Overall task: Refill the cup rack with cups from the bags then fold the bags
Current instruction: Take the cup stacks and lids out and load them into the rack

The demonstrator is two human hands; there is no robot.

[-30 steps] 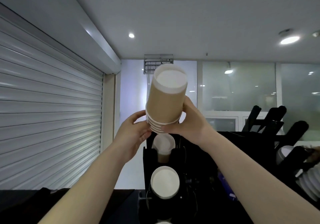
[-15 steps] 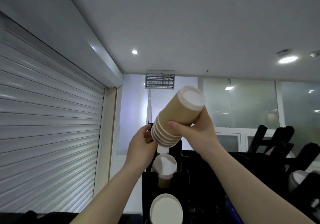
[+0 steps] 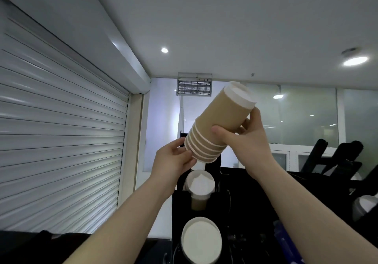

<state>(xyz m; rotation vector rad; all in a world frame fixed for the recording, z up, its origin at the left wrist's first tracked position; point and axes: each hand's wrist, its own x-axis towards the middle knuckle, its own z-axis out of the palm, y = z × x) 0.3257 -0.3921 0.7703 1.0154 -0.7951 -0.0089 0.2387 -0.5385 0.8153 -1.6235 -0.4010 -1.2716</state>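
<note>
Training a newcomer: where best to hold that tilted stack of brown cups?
Grip the stack of cups round its smooth wall above the stacked rims, from the right, as the right hand does; it leans, rims lowest, where the left hand steadies it.

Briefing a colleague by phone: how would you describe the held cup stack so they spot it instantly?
Right of the roller shutter, above the black cup rack, the left hand and right hand hold a tilted stack of brown cups. Unlike the racked cups, it is airborne, white base uppermost.
</note>
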